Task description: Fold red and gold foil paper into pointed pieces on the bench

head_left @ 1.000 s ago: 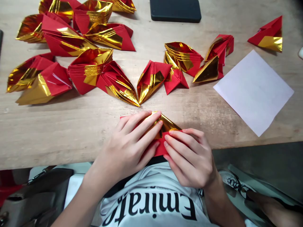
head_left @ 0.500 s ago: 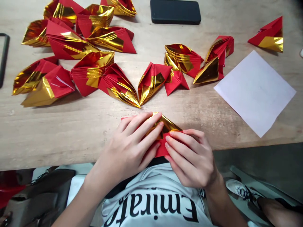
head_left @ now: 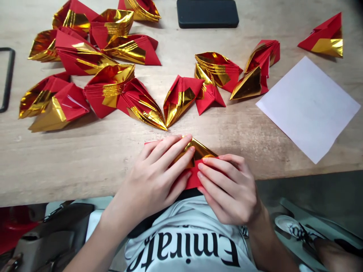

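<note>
A sheet of red and gold foil paper [head_left: 194, 176], partly folded, lies at the table's near edge between my hands. My left hand [head_left: 159, 170] covers its left part, fingers laid across the gold area and thumb lower down on the red. Gripping the right part, my right hand [head_left: 229, 185] has its fingertips pressed on the red strip below a slanting gold fold. Much of the paper is hidden under both hands. Just beyond it stands a folded red and gold paper piece [head_left: 181, 96], its tip touching a neighbouring folded piece [head_left: 141, 102].
Several more folded red and gold pieces [head_left: 82, 53] cluster at the left back. A white square sheet [head_left: 309, 109] lies at the right, below a small folded triangle [head_left: 326, 39]. A black phone [head_left: 208, 14] rests at the back of the wooden table [head_left: 70, 162].
Both hands keep nearly the same hold on the paper. The view has tilted slightly, so the table items appear a little shifted.
</note>
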